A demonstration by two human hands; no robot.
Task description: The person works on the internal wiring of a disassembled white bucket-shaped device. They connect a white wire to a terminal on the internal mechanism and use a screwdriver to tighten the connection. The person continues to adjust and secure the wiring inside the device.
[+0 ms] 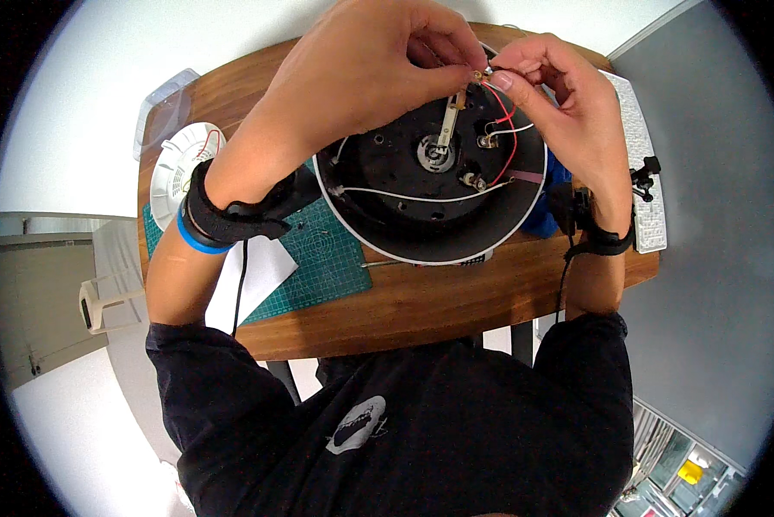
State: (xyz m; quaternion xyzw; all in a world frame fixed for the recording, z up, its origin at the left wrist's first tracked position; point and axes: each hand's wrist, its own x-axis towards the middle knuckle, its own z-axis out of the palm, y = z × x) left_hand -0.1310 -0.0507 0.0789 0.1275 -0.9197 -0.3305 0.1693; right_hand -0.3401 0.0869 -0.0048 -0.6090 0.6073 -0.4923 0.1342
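Observation:
My left hand (361,73) and my right hand (581,108) meet above the far rim of a round black appliance housing (378,226) with a pale rim. Between their pinched fingertips is a small metal part (480,77), mostly covered by the fingers. Red wires (514,142) and a white wire run from there into the housing. Inside, a metal strip (446,127) rises from a round centre fitting (436,153). Metal terminals (487,141) sit to its right. Another white wire (404,196) crosses the near side of the housing.
A white plastic cover (170,168) with a red wire lies left, by a clear plastic container (165,99). White paper (253,276) rests on a green cutting mat (327,267). Right of the housing are blue material (542,220) and a white textured panel (650,207) at the wooden table's (456,297) edge.

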